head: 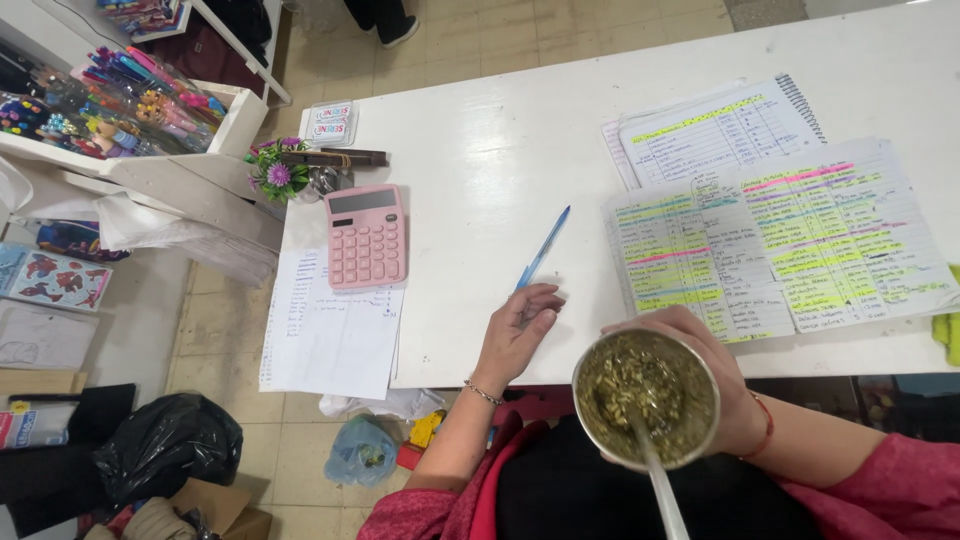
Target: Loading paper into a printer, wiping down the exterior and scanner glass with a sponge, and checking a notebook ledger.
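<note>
Fingers of the left hand (515, 335) curl loosely around the lower end of a slim blue plastic pen (541, 249), whose barrel runs up and away from the fingertips across the white painted tabletop (480, 160); a thin bracelet sits at that wrist. The right hand (725, 385) is wrapped around a round metal-rimmed cup (645, 398) packed with green chopped herb, its fingers closed about the far side of the cup, and a metal straw (660, 490) leans out of the herb toward the person's body. A red cord circles the right wrist, and both sleeves are pink-red.

Just beyond the right fingers lies a sheet of handwritten lists striped with yellow, pink and green highlighter (780, 240); behind it, farther from the fingers, sits a spiral-bound notebook (715, 130) with more written rows. Out past the left fingers, well apart from them, a pink desk calculator (366, 236) rests partly on a white handwritten sheet (330, 335) that overhangs the table's edge. Farther off stands a small bunch of purple artificial flowers (275, 172), and beyond that a white wooden tray of coloured pens (130, 100).
</note>
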